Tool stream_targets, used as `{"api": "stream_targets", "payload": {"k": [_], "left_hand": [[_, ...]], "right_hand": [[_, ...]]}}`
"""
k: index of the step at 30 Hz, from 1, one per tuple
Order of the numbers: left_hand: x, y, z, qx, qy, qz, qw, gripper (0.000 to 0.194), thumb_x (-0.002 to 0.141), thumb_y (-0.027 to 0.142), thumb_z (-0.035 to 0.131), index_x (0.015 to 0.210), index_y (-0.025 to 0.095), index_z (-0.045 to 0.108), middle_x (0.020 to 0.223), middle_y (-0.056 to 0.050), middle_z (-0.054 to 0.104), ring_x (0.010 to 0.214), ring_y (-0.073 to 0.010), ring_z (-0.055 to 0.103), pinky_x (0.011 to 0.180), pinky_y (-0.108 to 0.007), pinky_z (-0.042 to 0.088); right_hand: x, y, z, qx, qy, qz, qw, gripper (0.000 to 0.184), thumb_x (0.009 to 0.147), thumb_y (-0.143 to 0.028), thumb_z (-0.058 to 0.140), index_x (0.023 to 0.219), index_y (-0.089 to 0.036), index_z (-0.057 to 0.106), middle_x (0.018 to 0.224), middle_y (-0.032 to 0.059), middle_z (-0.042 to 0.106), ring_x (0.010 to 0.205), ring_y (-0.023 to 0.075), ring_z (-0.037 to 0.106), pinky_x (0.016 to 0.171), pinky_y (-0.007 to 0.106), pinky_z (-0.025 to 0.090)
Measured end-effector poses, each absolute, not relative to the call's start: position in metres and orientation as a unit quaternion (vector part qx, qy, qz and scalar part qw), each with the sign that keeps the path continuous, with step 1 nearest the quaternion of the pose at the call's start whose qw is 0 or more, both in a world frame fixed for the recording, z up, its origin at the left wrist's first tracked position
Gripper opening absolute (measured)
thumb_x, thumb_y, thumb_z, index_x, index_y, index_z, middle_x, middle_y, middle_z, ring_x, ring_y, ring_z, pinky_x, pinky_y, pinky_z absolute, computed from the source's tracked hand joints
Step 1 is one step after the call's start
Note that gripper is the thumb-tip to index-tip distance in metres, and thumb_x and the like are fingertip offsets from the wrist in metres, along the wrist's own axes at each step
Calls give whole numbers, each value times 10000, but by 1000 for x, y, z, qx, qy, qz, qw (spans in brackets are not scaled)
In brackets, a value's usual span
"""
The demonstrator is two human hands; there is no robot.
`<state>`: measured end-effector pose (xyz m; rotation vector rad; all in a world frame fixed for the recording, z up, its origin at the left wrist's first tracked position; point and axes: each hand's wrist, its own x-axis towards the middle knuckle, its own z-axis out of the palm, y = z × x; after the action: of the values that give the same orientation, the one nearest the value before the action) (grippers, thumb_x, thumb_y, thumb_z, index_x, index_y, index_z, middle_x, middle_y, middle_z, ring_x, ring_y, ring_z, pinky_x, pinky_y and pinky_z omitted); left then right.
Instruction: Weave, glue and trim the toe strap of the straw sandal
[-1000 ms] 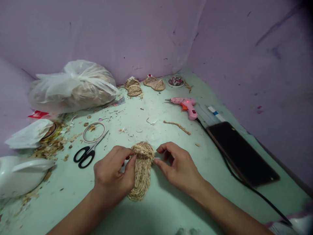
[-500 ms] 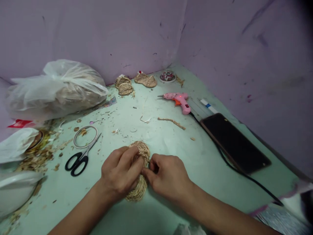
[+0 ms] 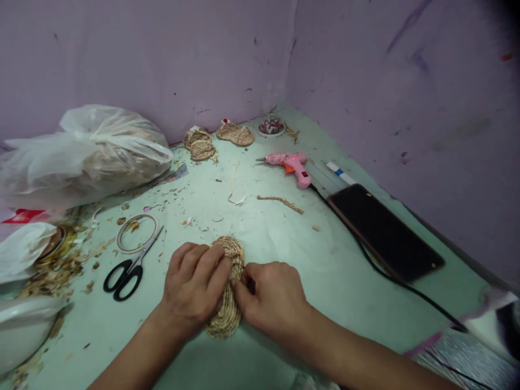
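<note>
A braided straw slipper sole (image 3: 225, 322), oval with coiled rows, lies lengthwise before me on the pale green table. Gripping its left side is my left hand (image 3: 194, 284), fingers bent over the upper face and covering part of the middle. My right hand (image 3: 273, 295) pinches the sole's right edge between thumb and curled fingers; any loose strand there is hidden. To the left lie black-handled scissors (image 3: 129, 273) and a roll of tape (image 3: 137, 233). Beyond the sole is a short piece of braided straw cord (image 3: 280, 202).
A pink glue gun (image 3: 290, 165) lies further back, its black cord (image 3: 376, 268) running beside a phone (image 3: 385, 233). Small straw slippers (image 3: 235, 134) and a dish of beads (image 3: 271, 127) stand by the wall. A stuffed plastic bag (image 3: 93, 154) and straw scraps (image 3: 60, 276) occupy the left.
The view has swung slightly right, so things sit further left. My left hand's fingers have drawn back leftward over the sole, baring more of its middle. My right hand keeps pinching the edge.
</note>
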<state>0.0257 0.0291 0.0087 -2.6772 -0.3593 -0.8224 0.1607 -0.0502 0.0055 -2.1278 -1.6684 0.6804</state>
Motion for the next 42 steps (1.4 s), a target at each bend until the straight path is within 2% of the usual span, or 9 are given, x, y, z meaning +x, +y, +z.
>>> {"api": "stream_targets", "payload": {"k": [7,22,27,29,34,36,38,40,42], "left_hand": [[24,29,12,-931,-166,-285,159,111,706,101,548,809,124,583,782,-119,652,758,-250,537,741,-465,391],[26,29,14,-945,-163,-284,26,143,724,78,531,837,142,592,748,-67,668,728,-206,541,833,-496,362],[22,29,17,-926,-191,-325,16,224,706,92,591,923,142,598,890,-103,628,822,-229,539,827,-480,393],[18,31,17,-906,-237,-349,-19,248,729,94,578,972,140,583,959,-117,596,875,-231,540,814,-445,418],[8,32,6,-844,-361,-347,-194,203,789,99,495,973,159,559,986,-93,581,947,-191,547,811,-342,456],[7,29,1,-821,-374,-358,-241,216,787,107,483,986,158,548,1006,-98,578,974,-188,542,830,-335,458],[7,27,-2,-810,-368,-368,-270,260,774,121,493,1027,150,540,1050,-110,569,1018,-197,530,858,-344,452],[10,27,-2,-806,-358,-364,-300,285,760,155,532,1043,140,554,1075,-119,570,1030,-209,533,865,-350,456],[14,28,-1,-790,-364,-360,-337,244,756,182,564,993,136,594,1016,-109,604,962,-199,571,822,-333,480]], "right_hand": [[164,-48,6,-748,-591,253,164,241,765,-339,498,618,-226,651,572,24,690,486,154,558,458,285,130],[165,-49,7,-744,-585,276,167,181,755,-323,539,656,-225,654,588,9,685,525,157,584,471,268,182],[174,-45,9,-747,-576,297,147,179,752,-315,558,635,-214,650,585,8,674,538,151,578,469,259,200],[181,-41,10,-752,-568,303,143,170,748,-307,572,632,-213,653,580,8,668,532,145,566,470,252,219],[199,-34,17,-760,-562,294,142,139,672,-361,672,664,-223,658,568,1,658,504,146,542,470,251,267],[203,-33,19,-750,-570,282,179,144,662,-348,692,705,-218,649,605,-4,658,515,142,543,486,254,316],[204,-33,19,-712,-596,260,265,171,689,-317,682,818,-214,637,741,7,668,564,134,553,531,262,382],[202,-31,17,-651,-626,248,350,311,710,-309,674,993,-206,600,935,45,646,640,133,565,582,269,435],[199,-27,14,-607,-643,260,387,408,727,-309,662,1105,-195,558,1048,77,607,692,138,570,610,276,464]]}}
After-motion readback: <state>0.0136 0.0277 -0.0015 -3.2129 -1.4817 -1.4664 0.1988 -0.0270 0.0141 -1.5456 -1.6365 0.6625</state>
